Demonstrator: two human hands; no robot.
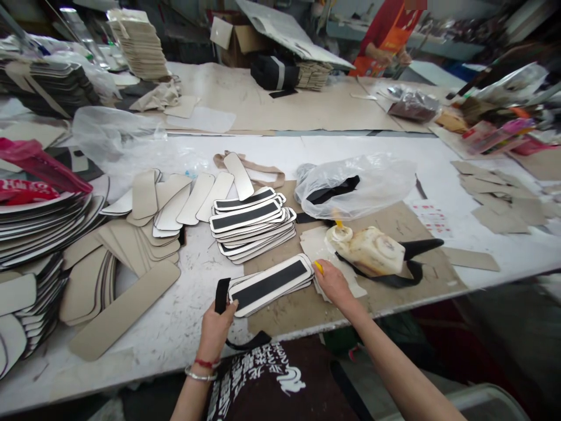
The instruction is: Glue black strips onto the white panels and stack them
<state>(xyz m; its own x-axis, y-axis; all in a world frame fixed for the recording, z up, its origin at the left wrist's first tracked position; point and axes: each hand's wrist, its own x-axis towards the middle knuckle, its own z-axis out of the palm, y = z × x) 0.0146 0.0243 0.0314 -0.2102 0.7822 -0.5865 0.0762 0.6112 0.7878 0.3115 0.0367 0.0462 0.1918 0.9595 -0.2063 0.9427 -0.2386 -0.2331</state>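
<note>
My left hand (214,330) is closed on a black strap (222,295), its thumb against the near left end of a white panel (272,283) with a black strip along its middle. This panel tops a small stack on brown board. At the stack's right end, my right hand (335,283) is closed around a small yellow tool (318,267); its working tip is hidden. To the right lies a stained, cream-coloured plastic container (372,248) with a yellow stick (338,223) in its opening. Behind my hands sits a larger pile of similar panels (248,222).
Beige rounded pieces (125,310) lie fanned out at left, beside tall stacks of dark-edged pieces (44,228). A clear plastic bag (372,181) holding black material is beyond the container. Beige scraps (504,196) lie at right. Across the table stands a person in an orange apron (390,41).
</note>
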